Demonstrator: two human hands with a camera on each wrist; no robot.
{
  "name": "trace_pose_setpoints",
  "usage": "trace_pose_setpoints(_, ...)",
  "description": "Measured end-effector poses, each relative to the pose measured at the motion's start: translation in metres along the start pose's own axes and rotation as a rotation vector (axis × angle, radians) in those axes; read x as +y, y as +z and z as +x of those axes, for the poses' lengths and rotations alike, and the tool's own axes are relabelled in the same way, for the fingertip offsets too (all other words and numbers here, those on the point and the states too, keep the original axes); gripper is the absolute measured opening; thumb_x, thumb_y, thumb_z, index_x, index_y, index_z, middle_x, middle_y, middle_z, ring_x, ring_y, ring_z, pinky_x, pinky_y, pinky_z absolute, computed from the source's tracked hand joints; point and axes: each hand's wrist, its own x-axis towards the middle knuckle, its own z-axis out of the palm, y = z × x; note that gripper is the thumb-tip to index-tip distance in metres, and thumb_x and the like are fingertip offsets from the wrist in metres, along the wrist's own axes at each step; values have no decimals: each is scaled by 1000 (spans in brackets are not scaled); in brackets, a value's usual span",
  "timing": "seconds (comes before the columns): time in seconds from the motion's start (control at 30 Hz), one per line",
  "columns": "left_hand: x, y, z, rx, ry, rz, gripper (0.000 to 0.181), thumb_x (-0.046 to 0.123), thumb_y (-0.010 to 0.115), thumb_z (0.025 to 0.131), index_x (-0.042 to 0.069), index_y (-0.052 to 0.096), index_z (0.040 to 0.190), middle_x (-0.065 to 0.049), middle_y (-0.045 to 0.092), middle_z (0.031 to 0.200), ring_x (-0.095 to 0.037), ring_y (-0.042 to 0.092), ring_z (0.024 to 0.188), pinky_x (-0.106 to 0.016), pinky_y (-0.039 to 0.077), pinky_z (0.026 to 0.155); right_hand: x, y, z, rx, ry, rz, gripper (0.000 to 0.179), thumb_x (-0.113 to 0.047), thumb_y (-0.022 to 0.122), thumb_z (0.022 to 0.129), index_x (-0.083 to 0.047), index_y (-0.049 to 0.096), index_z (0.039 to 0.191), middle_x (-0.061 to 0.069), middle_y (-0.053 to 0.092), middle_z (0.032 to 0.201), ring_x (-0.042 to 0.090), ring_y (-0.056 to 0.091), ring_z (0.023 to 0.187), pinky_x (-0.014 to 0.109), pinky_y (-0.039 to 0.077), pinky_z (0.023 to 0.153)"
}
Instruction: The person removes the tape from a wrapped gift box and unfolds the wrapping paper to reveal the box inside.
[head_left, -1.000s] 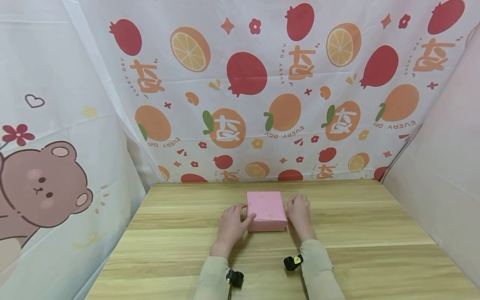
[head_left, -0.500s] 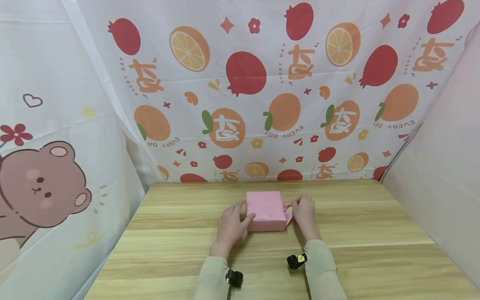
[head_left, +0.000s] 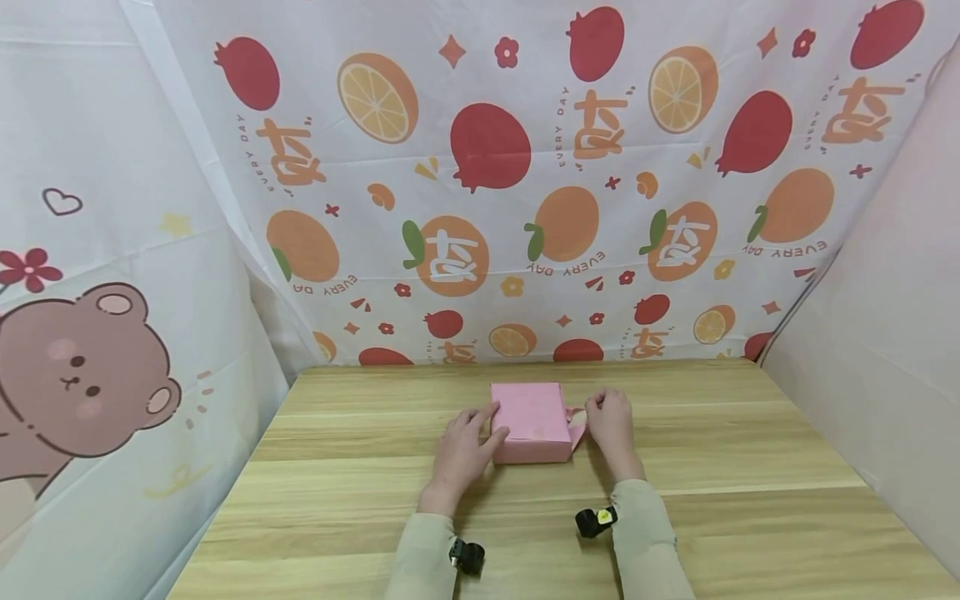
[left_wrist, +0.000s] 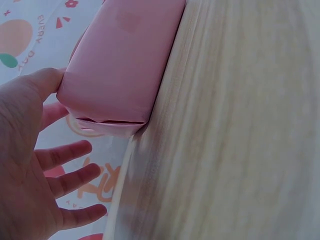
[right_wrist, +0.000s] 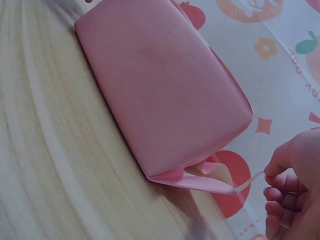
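Note:
A square box wrapped in pink paper (head_left: 531, 412) sits toward the back of the table. My left hand (head_left: 462, 446) rests at its left side, the thumb touching the upper edge near a corner in the left wrist view and the other fingers spread, fairly straight. Just off the right side, my right hand (head_left: 610, 425) pinches the end of a thin pale strip (right_wrist: 250, 182) between thumb and forefinger, its remaining fingers curled. That strip runs taut to a pink paper flap (right_wrist: 200, 184), which stands out from the box's right end and shows a pale inner side.
The wood-grain table (head_left: 360, 517) reaches back to a white fruit-print cloth (head_left: 510, 250). A bear-print cloth (head_left: 82, 375) hangs at left and a plain white sheet (head_left: 885, 350) at right. Small black cameras sit at the left wrist (head_left: 467, 557) and right wrist (head_left: 596, 522).
My right hand has moved a little to the right, away from the box, drawing the pink flap out from its right side. The left hand and box stay nearly in place.

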Motion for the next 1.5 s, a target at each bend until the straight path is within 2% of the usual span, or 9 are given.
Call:
trace_pose_setpoints(0.3, 2, -2, -1, 15, -9, 5, 50, 57, 50, 82, 32, 51, 126, -5, 53, 122, -28, 50, 111, -50, 42, 86, 0, -5, 1, 12, 27, 31, 12, -12, 52, 78, -1, 56, 81, 16, 54, 87, 29, 51, 83, 40, 43, 74)
trace_pose_setpoints(0.63, 3, -4, 0, 16, -6, 9, 51, 56, 52, 82, 28, 53, 124, -5, 50, 126, -27, 47, 115, -49, 43, 87, -2, -11, 1, 29, 12, 53, 10, -10, 51, 78, -2, 56, 79, 15, 55, 83, 28, 52, 80, 38, 43, 71)
trace_pose_setpoints(0.83, 2, -4, 1, 30, 1, -3, 52, 56, 53, 81, 25, 55, 121, -8, 49, 129, -27, 43, 119, -47, 39, 94, -4, -15, 1, 44, -3, 66, 9, -9, 51, 78, -2, 55, 78, 14, 54, 82, 27, 51, 79, 36, 42, 70)
trace_pose_setpoints(0.93, 1, -4, 2, 56, 16, -10, 47, 56, 53, 81, 23, 59, 114, -8, 49, 129, -26, 41, 121, -46, 38, 97, -4, -15, 1, 48, -6, 64, 9, -10, 51, 79, -2, 56, 77, 15, 54, 82, 27, 51, 79, 37, 42, 70)
trace_pose_setpoints(1.17, 0, -6, 3, 147, 57, -36, 24, 47, 58, 81, 24, 63, 84, -4, 52, 124, -24, 43, 119, -44, 39, 96, -4, -13, 2, 68, -27, 66, 8, -9, 52, 78, -3, 56, 76, 14, 55, 81, 26, 52, 78, 36, 42, 69)
trace_pose_setpoints(1.5, 1, -8, 2, 190, 136, -65, 18, 37, 63, 81, 21, 63, 74, -4, 57, 118, -23, 52, 111, -40, 42, 94, -6, -8, 1, 50, -65, 68, 8, -9, 52, 78, -3, 56, 76, 12, 54, 80, 25, 50, 78, 35, 42, 68)
